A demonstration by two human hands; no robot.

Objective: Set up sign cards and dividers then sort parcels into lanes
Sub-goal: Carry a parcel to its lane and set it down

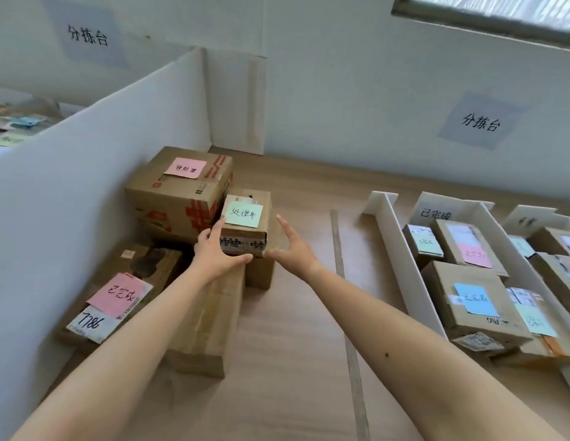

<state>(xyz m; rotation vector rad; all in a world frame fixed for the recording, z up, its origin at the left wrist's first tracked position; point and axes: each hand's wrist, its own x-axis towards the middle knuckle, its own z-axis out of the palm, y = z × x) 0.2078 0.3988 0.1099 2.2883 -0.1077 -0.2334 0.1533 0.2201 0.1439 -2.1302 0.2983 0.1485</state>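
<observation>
While the small green-noted parcel [245, 229] sits atop a long carton [207, 319], my left hand [213, 253] curls round its near-left corner, my right hand [291, 246] spread-fingered just beside it; seemingly light and stiff, so I'd squeeze opposite sides.

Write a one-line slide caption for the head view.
Left hand grips a small box with a green note; right hand open beside it, white dividers at right.

Matt cardboard parcel [245, 229], paper note [243, 213], smooth wood-look table [296, 313].
</observation>
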